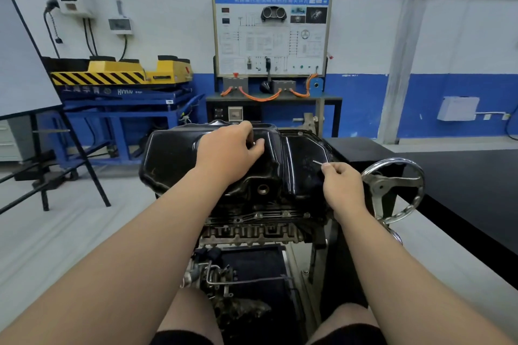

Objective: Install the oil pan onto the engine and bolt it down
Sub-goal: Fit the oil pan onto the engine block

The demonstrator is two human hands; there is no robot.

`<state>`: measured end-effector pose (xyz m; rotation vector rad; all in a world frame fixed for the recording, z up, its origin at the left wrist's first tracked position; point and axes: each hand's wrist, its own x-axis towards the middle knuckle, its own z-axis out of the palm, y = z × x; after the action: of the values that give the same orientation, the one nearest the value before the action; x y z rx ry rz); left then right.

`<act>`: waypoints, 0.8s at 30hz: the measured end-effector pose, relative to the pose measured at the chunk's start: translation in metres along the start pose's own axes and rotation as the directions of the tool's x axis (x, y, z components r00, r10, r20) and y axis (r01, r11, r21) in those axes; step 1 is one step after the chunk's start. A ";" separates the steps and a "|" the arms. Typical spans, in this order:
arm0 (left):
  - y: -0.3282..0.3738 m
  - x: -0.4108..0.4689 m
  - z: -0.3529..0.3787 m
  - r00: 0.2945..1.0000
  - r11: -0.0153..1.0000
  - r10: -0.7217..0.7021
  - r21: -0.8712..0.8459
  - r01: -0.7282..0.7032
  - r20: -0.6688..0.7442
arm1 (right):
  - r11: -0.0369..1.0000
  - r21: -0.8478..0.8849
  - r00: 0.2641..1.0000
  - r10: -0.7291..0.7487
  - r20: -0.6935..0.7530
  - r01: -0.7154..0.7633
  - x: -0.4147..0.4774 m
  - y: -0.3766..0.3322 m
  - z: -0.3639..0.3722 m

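oil pan [297,159]: I see it glossy black, scuffed, seated atop the engine, drain hole facing me | engine [252,230]: grimy metal, directly beneath | bolt [317,162]: slim, silver, pinched in my right hand [342,185] over pan's right section

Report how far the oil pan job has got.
Done: the oil pan sits on the engine. In hand: the left hand rests on it, fingers curled; the right hand pinches a thin metal piece, likely a bolt. Left: bolting down; no tool shows.
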<state>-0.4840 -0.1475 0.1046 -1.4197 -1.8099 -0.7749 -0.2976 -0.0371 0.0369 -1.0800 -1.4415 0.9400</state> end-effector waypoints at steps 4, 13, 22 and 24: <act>-0.005 -0.001 -0.001 1.000 1.000 0.001 0.003 -0.001 -0.006 | 0.998 0.064 1.000 -0.001 -0.007 0.002 -0.004 -0.002 0.004; -0.002 0.005 0.001 0.999 0.999 -0.037 -0.017 0.038 0.018 | 0.988 0.156 0.999 0.015 -0.033 -0.009 -0.006 -0.012 0.010; -0.006 0.012 0.002 0.999 0.999 0.004 -0.037 -0.003 0.037 | 0.916 0.073 0.916 -0.399 0.050 0.395 -0.046 -0.063 0.058; -0.005 0.014 -0.003 0.998 0.985 -0.049 -0.163 0.054 0.037 | 0.905 0.067 0.906 -0.423 0.035 0.420 -0.059 -0.069 0.082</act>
<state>-0.4910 -0.1431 0.1178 -1.5025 -1.8493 -0.9511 -0.3856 -0.1136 0.0751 -0.6634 -1.5950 0.6924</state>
